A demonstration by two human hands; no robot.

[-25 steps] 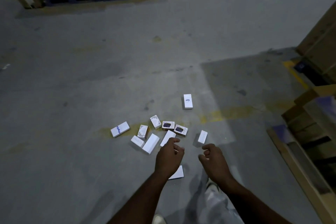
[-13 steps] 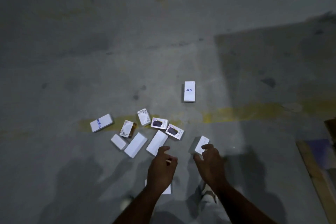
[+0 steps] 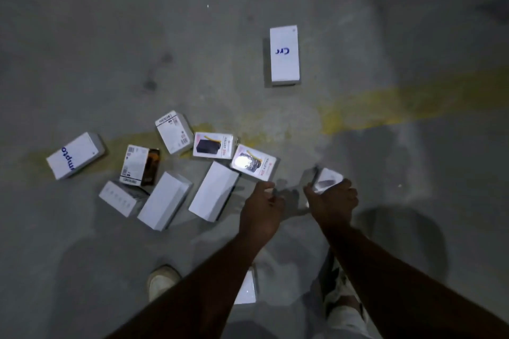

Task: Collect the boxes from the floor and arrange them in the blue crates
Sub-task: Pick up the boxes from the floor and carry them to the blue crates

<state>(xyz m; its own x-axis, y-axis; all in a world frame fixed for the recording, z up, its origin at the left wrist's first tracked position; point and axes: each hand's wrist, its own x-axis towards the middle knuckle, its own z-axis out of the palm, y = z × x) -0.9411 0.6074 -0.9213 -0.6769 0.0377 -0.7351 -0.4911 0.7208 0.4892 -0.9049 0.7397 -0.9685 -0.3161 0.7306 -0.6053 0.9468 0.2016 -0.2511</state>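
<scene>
Right hand [image 3: 332, 198] seemingly curled around a small box [image 3: 327, 179], left hand [image 3: 261, 210] loosely curled and empty just beside: lift squarely, then reach leftward for the glossy box [image 3: 254, 164].

Grey concrete floor [image 3: 110, 36], stained. Worn yellow painted line [image 3: 385, 110] crosses it left to right. Pale shoe [image 3: 161, 279] at lower left.

A warehouse or storage hall, by the look of it: a bare grey concrete floor [image 3: 110, 36] crossed by a worn yellow painted line [image 3: 385, 107], with small retail boxes [image 3: 284, 55] scattered about, dimly lit.
</scene>
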